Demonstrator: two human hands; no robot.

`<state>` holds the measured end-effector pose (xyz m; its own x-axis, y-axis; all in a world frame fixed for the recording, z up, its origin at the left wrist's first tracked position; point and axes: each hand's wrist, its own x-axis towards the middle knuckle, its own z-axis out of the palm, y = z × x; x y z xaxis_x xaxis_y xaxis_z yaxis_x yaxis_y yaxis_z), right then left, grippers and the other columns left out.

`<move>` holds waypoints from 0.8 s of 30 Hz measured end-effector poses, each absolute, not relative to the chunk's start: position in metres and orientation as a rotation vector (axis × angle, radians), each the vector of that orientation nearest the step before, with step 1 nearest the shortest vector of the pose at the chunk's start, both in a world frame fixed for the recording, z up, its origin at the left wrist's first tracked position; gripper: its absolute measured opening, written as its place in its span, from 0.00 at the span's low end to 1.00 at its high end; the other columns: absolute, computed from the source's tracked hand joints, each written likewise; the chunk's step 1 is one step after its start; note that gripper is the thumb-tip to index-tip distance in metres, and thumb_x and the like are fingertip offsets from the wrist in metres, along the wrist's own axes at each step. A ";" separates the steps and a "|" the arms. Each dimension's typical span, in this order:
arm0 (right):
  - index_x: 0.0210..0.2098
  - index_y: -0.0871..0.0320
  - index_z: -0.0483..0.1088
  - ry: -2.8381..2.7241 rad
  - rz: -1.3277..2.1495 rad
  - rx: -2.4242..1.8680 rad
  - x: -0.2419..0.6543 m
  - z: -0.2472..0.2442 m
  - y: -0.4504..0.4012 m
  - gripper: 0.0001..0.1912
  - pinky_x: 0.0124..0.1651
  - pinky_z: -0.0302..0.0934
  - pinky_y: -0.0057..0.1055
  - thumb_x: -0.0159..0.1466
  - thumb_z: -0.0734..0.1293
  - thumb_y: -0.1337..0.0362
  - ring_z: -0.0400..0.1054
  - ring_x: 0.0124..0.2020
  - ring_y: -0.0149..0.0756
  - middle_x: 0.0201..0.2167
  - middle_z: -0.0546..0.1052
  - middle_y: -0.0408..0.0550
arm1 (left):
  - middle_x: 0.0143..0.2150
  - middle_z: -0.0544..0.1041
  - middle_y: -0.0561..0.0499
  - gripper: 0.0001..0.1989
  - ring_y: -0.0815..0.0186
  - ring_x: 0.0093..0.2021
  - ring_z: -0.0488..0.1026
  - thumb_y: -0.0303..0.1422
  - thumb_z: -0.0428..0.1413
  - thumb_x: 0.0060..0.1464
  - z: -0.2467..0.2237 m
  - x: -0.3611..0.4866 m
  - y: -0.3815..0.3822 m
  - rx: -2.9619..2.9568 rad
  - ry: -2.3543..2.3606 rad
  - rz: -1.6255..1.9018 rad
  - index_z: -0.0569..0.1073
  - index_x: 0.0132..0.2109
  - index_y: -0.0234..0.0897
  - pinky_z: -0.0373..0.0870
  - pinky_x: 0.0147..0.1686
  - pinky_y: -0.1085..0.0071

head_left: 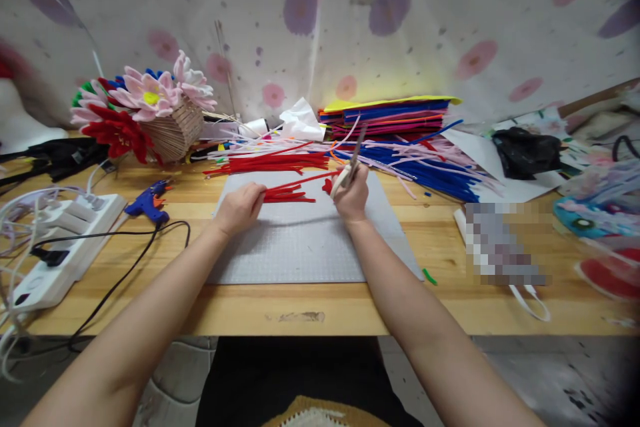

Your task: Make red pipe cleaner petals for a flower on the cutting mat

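Red fuzzy sticks are lying over the upper part of a grey mat, their left ends running into the left hand. That hand is closing its fingers around them, and one stick is slanting up toward the right hand. The right hand is gripping a pair of scissors, whose blades are pointing up and away from the person; whether they are open is too blurred to tell. A small red piece is showing just beside the right hand.

Behind the mat, more red sticks are lying in a row, with blue sticks spreading to their right and a colourful stack sitting farther back. On the left, a blue glue gun is resting near a white power strip, and a basket of fuzzy flowers is standing behind them. A green scrap is lying by the mat's right edge on the wooden table.
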<state>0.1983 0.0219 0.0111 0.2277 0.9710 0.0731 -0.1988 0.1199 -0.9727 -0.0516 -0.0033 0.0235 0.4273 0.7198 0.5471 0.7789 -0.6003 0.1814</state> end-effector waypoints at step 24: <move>0.32 0.59 0.61 -1.145 1.977 -0.569 0.157 0.000 0.003 0.16 0.29 0.65 0.26 0.46 0.70 0.70 0.72 0.28 0.33 0.29 0.76 0.47 | 0.26 0.67 0.55 0.04 0.75 0.27 0.69 0.32 0.47 0.54 -0.008 0.030 -0.017 -1.400 -1.955 -3.358 0.62 0.32 0.37 0.67 0.30 0.77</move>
<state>0.1567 0.0033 0.0004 -0.6060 0.7954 -0.0021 -0.3943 -0.3027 -0.8677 0.0295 -0.0175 -0.0078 -0.3716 0.9279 0.0318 -0.4306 -0.2026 0.8795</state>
